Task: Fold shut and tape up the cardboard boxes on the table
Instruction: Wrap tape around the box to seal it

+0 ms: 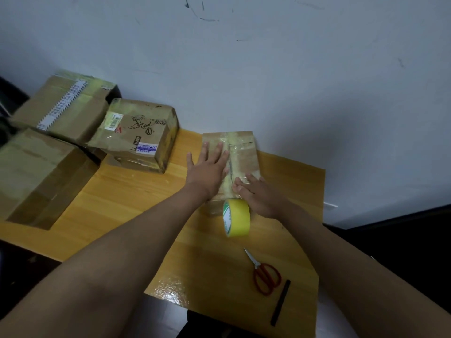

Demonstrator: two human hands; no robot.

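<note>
On the desk (136,191), the small box (244,154) lies at the far right edge. The left hand (207,167) presses its flaps with fingers spread; the right hand (258,193) smooths tape flat. The tape roll (237,217) dangles in front, and its weight could peel the strip or wrinkle it.

Left hand (210,167) covers part of the small box (244,152) top and seam. Tape roll (236,217) hides the box's near face. Big box (41,176) cut off at left edge. Labels on printed box (141,135) too small to read.
</note>
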